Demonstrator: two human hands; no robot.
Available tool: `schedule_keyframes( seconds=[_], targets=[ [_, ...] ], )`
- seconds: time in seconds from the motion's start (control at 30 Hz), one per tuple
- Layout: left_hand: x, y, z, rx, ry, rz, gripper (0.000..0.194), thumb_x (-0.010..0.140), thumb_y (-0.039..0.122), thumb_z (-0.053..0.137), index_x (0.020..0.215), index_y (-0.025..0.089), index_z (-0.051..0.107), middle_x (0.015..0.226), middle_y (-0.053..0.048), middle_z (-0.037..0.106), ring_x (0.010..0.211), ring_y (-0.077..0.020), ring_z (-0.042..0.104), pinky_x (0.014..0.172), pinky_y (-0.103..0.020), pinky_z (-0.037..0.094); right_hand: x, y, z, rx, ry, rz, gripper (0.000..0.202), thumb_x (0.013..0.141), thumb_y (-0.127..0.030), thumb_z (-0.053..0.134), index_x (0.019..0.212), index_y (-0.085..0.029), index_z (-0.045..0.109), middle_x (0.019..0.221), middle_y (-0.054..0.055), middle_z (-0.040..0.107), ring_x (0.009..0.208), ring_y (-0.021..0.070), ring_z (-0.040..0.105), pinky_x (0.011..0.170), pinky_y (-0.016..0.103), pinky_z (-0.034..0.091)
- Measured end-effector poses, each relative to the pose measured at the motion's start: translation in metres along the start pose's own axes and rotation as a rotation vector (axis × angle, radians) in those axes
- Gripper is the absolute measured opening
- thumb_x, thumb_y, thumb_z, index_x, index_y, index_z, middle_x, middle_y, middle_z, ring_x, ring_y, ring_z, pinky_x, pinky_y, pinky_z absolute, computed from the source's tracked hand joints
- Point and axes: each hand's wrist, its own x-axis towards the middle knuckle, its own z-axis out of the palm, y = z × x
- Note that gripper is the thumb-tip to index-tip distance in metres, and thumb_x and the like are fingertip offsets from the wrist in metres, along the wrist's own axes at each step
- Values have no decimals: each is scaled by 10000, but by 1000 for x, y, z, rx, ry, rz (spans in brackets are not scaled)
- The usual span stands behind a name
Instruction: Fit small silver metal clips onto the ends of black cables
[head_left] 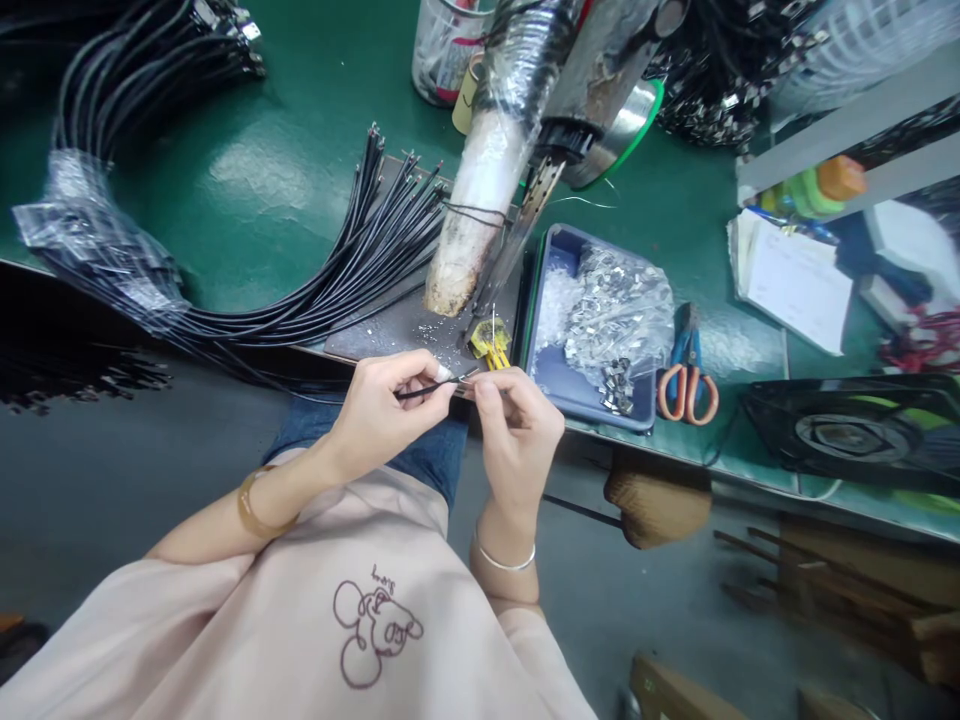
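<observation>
A black cable (420, 392) is pinched in my left hand (394, 405), its stripped end pointing right. My right hand (517, 420) is closed at that cable end, fingertips pressed together; what lies between them is too small to make out. Just beyond my fingers stands a yellow piece (491, 345) on the dark board (360, 340). Above it hangs a soldering-iron-like metal tool, beside a white wrapped tube (480, 190). A bundle of black cables (322, 290) curves over the board to the left of the tube.
Right of my hands, a blue tray (592, 405) holds bags of small metal parts. Orange-handled pliers (686, 380), a black fan (855, 435) and paper pads (795, 280) lie farther right. A clear cup (442, 60) stands at the back. The green table's (255, 170) front edge runs near my hands.
</observation>
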Motion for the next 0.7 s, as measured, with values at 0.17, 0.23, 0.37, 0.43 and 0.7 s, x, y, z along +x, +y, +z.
schedule_keyframes(
  seconds=[0.17,0.23,0.37,0.43,0.7],
  targets=[
    [0,0,-1,11,-2,11,183,808,125,617,646,158,541,553,68,462,479,-41,378,442,-152,319,-1,-1,0,-49,12,-44,178,953,-217,631,784,-215,687,705,-31,663,637,111,586,576,245,435],
    [0,-1,-1,21,-8,26,193,812,120,620,643,160,538,548,72,456,474,-40,370,438,-154,312,-1,-1,0,-43,23,-47,168,952,-210,637,794,-217,693,711,-32,666,647,110,587,586,246,436],
    [0,-2,-2,44,0,66,184,821,116,628,661,161,549,558,73,467,481,-41,378,445,-157,319,-2,-1,0,-26,12,-30,185,960,-214,626,786,-217,690,721,-31,675,655,110,596,590,246,440],
    [-1,-2,-2,52,4,76,184,818,108,629,662,162,548,557,75,464,482,-40,379,446,-156,318,-2,-1,0,-34,10,-25,189,958,-224,630,780,-216,689,713,-31,671,653,112,595,586,247,437],
    [0,0,-2,42,10,59,194,806,110,624,643,168,536,542,81,457,466,-42,366,435,-161,304,-2,-1,1,-63,11,-12,207,962,-268,622,779,-209,699,705,-15,673,643,126,603,585,261,458]
  ],
)
